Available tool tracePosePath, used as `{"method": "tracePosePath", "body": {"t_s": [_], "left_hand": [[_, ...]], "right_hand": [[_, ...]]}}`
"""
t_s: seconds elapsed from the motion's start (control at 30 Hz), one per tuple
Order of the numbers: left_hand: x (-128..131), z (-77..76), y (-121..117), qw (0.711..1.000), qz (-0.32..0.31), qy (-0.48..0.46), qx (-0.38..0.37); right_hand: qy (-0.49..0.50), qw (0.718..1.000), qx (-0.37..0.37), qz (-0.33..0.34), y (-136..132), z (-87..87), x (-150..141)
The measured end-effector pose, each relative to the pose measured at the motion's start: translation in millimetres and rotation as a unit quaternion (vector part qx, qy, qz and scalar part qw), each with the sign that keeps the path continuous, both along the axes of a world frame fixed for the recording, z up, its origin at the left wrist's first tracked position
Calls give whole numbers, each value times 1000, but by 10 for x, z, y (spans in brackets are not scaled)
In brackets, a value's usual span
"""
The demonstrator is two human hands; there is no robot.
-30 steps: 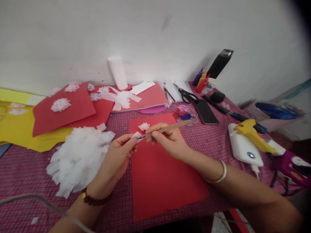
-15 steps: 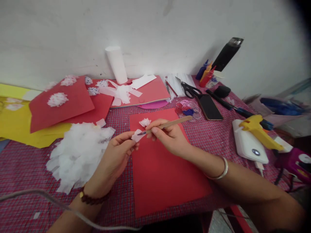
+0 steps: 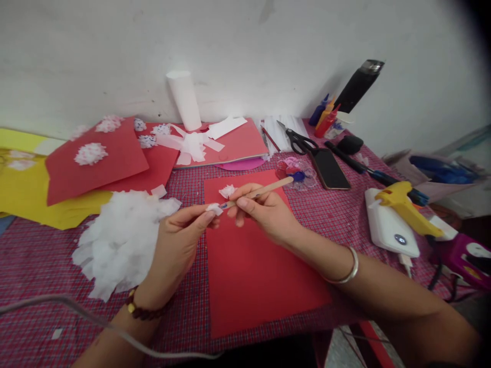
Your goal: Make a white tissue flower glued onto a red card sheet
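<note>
Between thumb and fingers, my left hand [image 3: 187, 225] pinches a small piece of white tissue paper [image 3: 214, 208]. My right hand [image 3: 264, 209] grips a flat wooden stick [image 3: 274, 186], whose dark-stained tip meets the tissue at its right side. Both hands are over a red paper sheet [image 3: 264, 276]. Just behind my right fingers, a ruffled white tissue flower [image 3: 227, 191] sits on that sheet. A loose heap of white tissue pieces [image 3: 118, 245] lies left of my left hand.
Red sheets with tissue flowers [image 3: 91, 153] lie back left. Behind are a white roll [image 3: 184, 99], scissors [image 3: 297, 139] and a paint palette [image 3: 297, 176]. A phone [image 3: 332, 168], yellow glue gun [image 3: 406, 204] and white power bank [image 3: 391, 230] are at right. A cable [image 3: 115, 327] crosses front left.
The tissue piece is now folded smaller around the stick's tip. My left fingers have closed in on it, and the stick's far end has shifted left.
</note>
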State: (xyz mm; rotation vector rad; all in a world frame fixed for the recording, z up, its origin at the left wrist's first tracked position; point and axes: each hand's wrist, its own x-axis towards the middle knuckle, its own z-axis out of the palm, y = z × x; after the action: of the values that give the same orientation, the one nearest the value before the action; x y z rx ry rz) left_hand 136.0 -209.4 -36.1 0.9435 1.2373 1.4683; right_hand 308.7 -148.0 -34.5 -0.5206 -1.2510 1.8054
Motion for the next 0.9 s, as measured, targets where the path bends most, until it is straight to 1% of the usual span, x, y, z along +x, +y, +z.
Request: {"method": "tracePosePath", "body": {"t_s": [0.07, 0.13, 0.2, 0.27, 0.3, 0.33, 0.37, 0.4, 0.43, 0.47, 0.53, 0.57, 0.6, 0.63, 0.67, 0.7, 0.73, 0.77, 0.83, 0.9], "left_hand": [[8, 15, -17, 998, 16, 50, 33], [6, 34, -49, 986, 27, 140, 81], [-2, 45, -88, 957, 34, 248, 144], [-12, 45, -122, 917, 27, 338, 209], [-15, 42, -133, 900, 17, 368, 235], [-15, 39, -140, 887, 4, 386, 252], [-12, 37, -141, 883, -6, 392, 256], [-6, 35, -137, 889, -6, 387, 246], [3, 35, -129, 904, -1, 368, 218], [12, 34, -119, 927, 6, 329, 181], [31, 31, -96, 973, 12, 212, 96], [40, 30, -87, 986, 8, 152, 61], [48, 29, -82, 993, 1, 109, 38], [56, 29, -81, 995, -4, 91, 30], [61, 31, -84, 994, -8, 106, 35], [63, 32, -91, 987, -11, 149, 51], [60, 30, -100, 975, -15, 209, 77], [51, 23, -110, 955, -22, 276, 109], [19, -12, -131, 899, -43, 398, 179], [-14, -67, -148, 844, -76, 477, 234]], "right_hand": [[-2, 1000, -7, -8, -17, 10, -13], [-12, 1000, -8, -27, -40, 14, -32], [-20, 999, -14, -46, -71, 12, -55], [-21, 998, -35, -52, -104, 11, -76], [-19, 997, -54, -50, -120, 12, -82], [-18, 996, -75, -44, -132, 17, -84], [-15, 995, -94, -33, -141, 24, -80], [-9, 994, -108, -21, -145, 35, -71], [-1, 994, -113, -9, -144, 48, -59], [4, 994, -105, 0, -137, 61, -44], [-1, 998, -56, -6, -112, 82, -16], [-13, 999, -25, -21, -97, 85, -7], [-29, 999, 0, -38, -83, 83, -3], [-43, 997, 15, -56, -73, 75, -4], [-53, 996, 18, -69, -68, 62, -11], [-57, 995, 9, -76, -69, 44, -22], [-57, 995, -8, -76, -76, 26, -37], [-53, 996, -28, -69, -88, 7, -53], [-42, 996, -71, -39, -117, -20, -81], [-43, 992, -115, 6, -127, -24, -85]]}}
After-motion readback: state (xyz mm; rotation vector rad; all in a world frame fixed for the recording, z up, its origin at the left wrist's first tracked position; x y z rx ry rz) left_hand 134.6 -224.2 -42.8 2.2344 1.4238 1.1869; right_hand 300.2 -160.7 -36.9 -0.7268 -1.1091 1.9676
